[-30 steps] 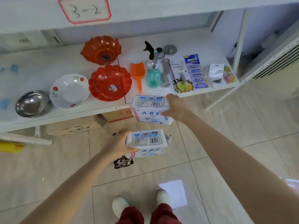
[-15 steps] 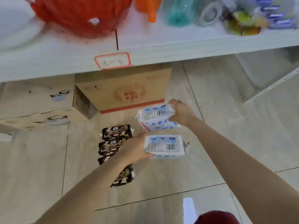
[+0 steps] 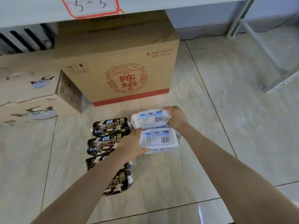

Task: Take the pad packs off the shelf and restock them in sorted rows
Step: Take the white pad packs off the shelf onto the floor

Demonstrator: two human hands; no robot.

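Note:
Two white pad packs with barcodes sit low over the tiled floor, one behind the other. My right hand [image 3: 177,119] grips the right end of the far white pack [image 3: 149,118]. My left hand [image 3: 133,143] grips the left end of the near white pack [image 3: 159,139]. Whether the packs touch the floor is unclear. Just left of them, several black pad packs [image 3: 110,126] lie on the floor in a column running towards me; my left forearm covers part of the nearer ones.
A large brown carton with red print [image 3: 123,65] stands under the shelf edge [image 3: 145,8], right behind the packs. More cartons [image 3: 29,97] are stacked at left. A shelf upright's foot [image 3: 275,84] lies on the floor at right. Bare tiles [image 3: 210,110] stretch to the right.
The view has dropped from the shelf top to the floor. Both hands have carried the white packs down, beside the column of black packs.

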